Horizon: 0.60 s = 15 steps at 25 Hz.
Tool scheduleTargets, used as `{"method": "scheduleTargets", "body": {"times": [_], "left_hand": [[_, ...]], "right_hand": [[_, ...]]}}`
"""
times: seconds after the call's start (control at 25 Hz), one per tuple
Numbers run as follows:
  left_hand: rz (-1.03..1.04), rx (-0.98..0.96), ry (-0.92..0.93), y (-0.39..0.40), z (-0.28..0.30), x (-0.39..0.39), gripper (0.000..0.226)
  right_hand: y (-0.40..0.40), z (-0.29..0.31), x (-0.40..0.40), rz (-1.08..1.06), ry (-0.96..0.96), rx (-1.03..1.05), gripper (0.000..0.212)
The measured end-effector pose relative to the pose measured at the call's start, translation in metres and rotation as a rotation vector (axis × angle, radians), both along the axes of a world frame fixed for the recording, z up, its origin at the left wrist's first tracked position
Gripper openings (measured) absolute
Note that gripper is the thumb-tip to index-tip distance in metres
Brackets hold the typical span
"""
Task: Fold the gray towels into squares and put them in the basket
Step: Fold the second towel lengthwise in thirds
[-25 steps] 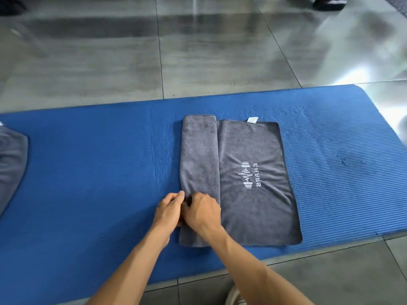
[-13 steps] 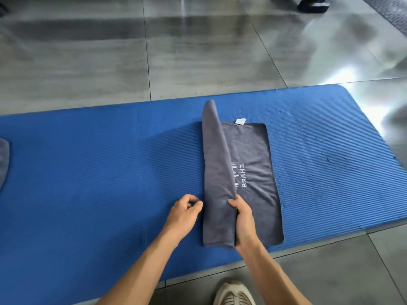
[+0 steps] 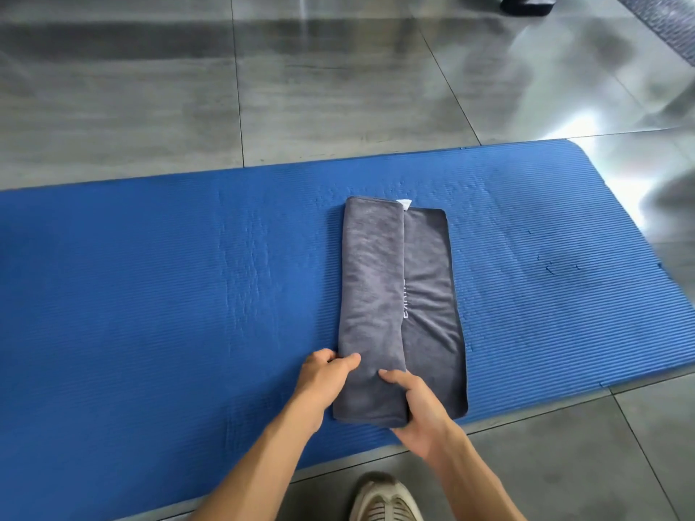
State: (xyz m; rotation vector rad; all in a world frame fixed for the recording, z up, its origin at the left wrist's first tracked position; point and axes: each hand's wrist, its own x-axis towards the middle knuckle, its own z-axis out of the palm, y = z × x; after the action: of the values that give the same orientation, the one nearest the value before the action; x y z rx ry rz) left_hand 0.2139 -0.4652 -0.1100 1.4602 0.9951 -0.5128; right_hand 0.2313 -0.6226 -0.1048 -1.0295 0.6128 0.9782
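A gray towel (image 3: 398, 295) lies lengthwise on the blue mat (image 3: 150, 295). Its left part is folded over into a thick strip that covers most of the white lettering; a single layer shows on the right. A small white tag sticks out at the far end. My left hand (image 3: 325, 374) pinches the left edge of the folded strip near its close end. My right hand (image 3: 417, 408) grips the strip's right edge near the close corner, thumb on top. No basket is in view.
The blue mat lies on a shiny gray tiled floor (image 3: 338, 88). Its near edge runs just below my hands, and its right end stops near the frame's right side. A light sneaker (image 3: 387, 502) stands on the floor below the mat. A dark object (image 3: 526, 5) sits at the top right.
The folded strip stood upright in my right hand half a second ago; now it lies flat over the towel's middle, hiding most of the lettering. My left hand has come onto its left edge.
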Motion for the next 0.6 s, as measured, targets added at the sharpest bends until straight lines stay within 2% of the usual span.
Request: {"method": "scheduleTargets", "body": {"times": [0.08,0.2,0.36,0.48,0.6], "left_hand": [[0.007,-0.027,-0.017,0.004,0.002,-0.001,0.026],[-0.031,-0.054,0.007,0.02,0.005,-0.004,0.03],[-0.142,0.091,0.006,0.082,0.01,-0.004,0.032],[-0.182,0.346,-0.01,0.158,0.015,0.0,0.034],[-0.32,0.906,0.024,0.219,0.02,0.0,0.044]], "right_hand": [[0.007,-0.003,-0.004,-0.033,0.027,0.047,0.042],[0.025,-0.002,-0.011,-0.052,0.052,0.122,0.044],[0.082,0.001,-0.019,-0.021,0.072,0.104,0.037],[0.131,0.006,-0.032,0.153,0.099,0.013,0.029],[0.146,0.013,-0.039,0.376,0.033,-0.009,0.023]]}}
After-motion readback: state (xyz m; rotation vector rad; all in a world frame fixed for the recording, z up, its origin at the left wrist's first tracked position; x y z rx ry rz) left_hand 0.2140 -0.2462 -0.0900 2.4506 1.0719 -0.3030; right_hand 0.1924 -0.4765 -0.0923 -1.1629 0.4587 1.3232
